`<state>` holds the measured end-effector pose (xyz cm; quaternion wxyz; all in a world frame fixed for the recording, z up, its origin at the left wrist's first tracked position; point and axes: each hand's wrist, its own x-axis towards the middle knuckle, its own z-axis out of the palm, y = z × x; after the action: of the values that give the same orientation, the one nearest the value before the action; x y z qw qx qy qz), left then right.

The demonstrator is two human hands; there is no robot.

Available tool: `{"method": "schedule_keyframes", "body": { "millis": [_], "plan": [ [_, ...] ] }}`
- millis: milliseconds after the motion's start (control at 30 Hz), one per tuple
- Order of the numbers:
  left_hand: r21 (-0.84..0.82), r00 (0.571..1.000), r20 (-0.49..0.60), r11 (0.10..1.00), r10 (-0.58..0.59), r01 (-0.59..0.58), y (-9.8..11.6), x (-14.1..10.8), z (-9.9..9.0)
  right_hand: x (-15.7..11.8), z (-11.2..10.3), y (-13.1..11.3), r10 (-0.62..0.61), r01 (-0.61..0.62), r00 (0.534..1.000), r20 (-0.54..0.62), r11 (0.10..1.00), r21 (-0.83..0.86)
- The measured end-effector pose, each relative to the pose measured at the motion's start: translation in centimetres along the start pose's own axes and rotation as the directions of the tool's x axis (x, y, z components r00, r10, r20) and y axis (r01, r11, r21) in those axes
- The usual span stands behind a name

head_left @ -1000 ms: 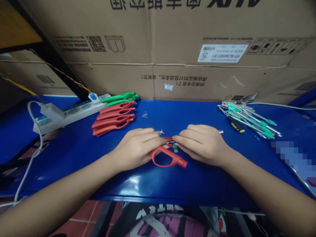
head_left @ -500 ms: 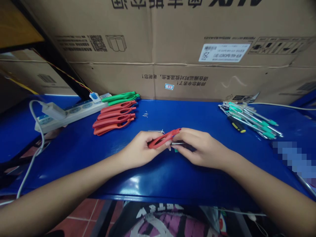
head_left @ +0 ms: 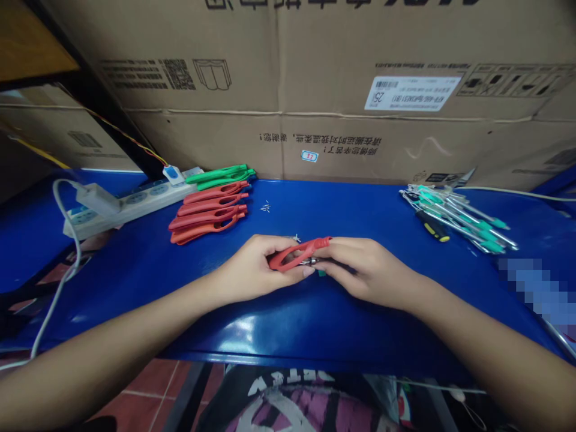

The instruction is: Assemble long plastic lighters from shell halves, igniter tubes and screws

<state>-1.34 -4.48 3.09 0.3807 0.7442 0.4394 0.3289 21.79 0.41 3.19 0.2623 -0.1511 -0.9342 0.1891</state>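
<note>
Near the middle of the blue table, my left hand (head_left: 258, 267) is closed around a red plastic handle (head_left: 292, 255) with a long oval opening. Its narrow ribbed end points right, against the fingertips of my right hand (head_left: 364, 267). That hand is closed in a pinch, with a slim metal piece (head_left: 310, 261) showing at its fingertips beside the handle; the rest of this piece is hidden. A small teal bit (head_left: 321, 273) shows below the right fingers. Behind the left thumb, the whitish end of a thin rod (head_left: 296, 238) sticks out.
Red handles (head_left: 209, 210) and green ones (head_left: 220, 177) lie stacked left, beside a power strip (head_left: 135, 201). Tiny white bits (head_left: 266, 207) lie behind my hands. At right are teal-ended metal rods (head_left: 468, 216) and a black-and-yellow screwdriver (head_left: 432, 227). Cardboard (head_left: 333, 60) stands behind.
The red handle has tilted closer to level in my hands. My right fingers have shifted slightly, and less of the metal shaft shows between them.
</note>
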Motion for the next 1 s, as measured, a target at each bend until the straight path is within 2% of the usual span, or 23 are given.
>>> {"method": "schedule_keyframes", "body": {
  "millis": [167, 300, 433, 533, 667, 1000],
  "plan": [
    [0.085, 0.997, -0.064, 0.995, 0.049, -0.043, 0.2, -0.1, -0.29, -0.05, -0.06, -0.41, -0.028, 0.03, 0.998, -0.054, 0.999, 0.039],
    [0.127, 0.972, -0.133, 0.976, 0.193, -0.176, 0.39, -0.1, -0.2, -0.1, -0.05, -0.49, -0.051, 0.054, 0.995, -0.087, 0.998, 0.042],
    [0.187, 0.945, -0.137, 0.945, 0.296, -0.269, 0.35, -0.11, -0.24, -0.07, 0.19, -0.21, -0.071, 0.073, 0.994, -0.089, 0.997, 0.024],
    [0.188, 0.941, -0.133, 0.94, 0.311, -0.284, 0.16, -0.12, -0.38, -0.04, 0.36, -0.06, -0.061, 0.065, 0.993, -0.1, 0.997, 0.036],
    [0.168, 0.937, -0.147, 0.941, 0.318, -0.293, -0.01, -0.07, -0.51, -0.01, 0.31, -0.11, 0.018, -0.008, 0.991, -0.131, 0.997, 0.075],
    [0.204, 0.92, -0.157, 0.923, 0.359, -0.326, 0.14, -0.09, -0.64, 0.13, -0.02, -0.01, 0.084, -0.084, 0.996, -0.022, 0.996, 0.032]
  ]
}}
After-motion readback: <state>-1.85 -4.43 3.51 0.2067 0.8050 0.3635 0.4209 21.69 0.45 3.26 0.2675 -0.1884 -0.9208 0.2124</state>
